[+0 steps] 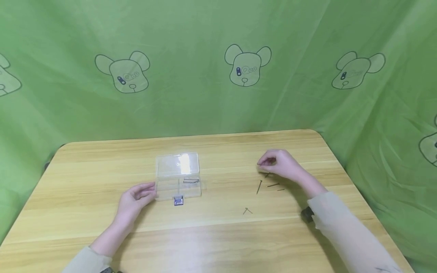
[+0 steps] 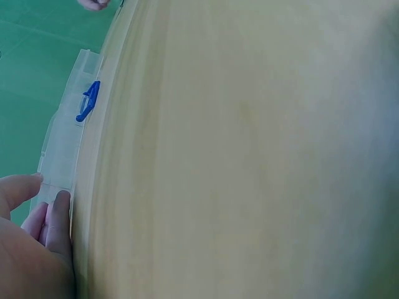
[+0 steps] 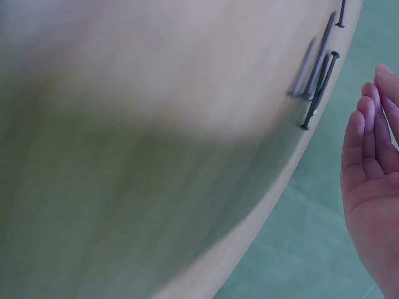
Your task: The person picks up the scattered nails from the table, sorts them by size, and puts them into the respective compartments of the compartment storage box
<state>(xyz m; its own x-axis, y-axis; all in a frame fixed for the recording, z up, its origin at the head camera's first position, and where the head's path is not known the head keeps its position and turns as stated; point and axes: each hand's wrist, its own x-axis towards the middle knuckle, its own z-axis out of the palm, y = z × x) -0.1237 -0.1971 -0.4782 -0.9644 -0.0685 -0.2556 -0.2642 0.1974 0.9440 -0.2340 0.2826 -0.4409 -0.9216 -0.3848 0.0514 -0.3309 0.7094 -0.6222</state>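
A clear plastic box [image 1: 167,184] stands with its lid [image 1: 170,165] folded back and its blue latch [image 1: 178,200] hanging at the front. Several shiny nails [image 1: 191,181] lie in its right compartment. My left hand [image 1: 136,197] holds the box's left end between thumb and fingers. Over on the right, my right hand [image 1: 280,163] hovers just above the table, thumb and fingertips close together. Nothing shows between them in the right wrist view. Dark long nails [image 3: 321,84] with flat heads lie beside that hand.
Loose nails [image 1: 259,187] are scattered on the wooden table [image 1: 211,235] between the hands. Two small crossed nails [image 1: 247,211] lie nearer the front. A green curtain [image 1: 191,106] with mouse-head drawings hangs behind and along the right side.
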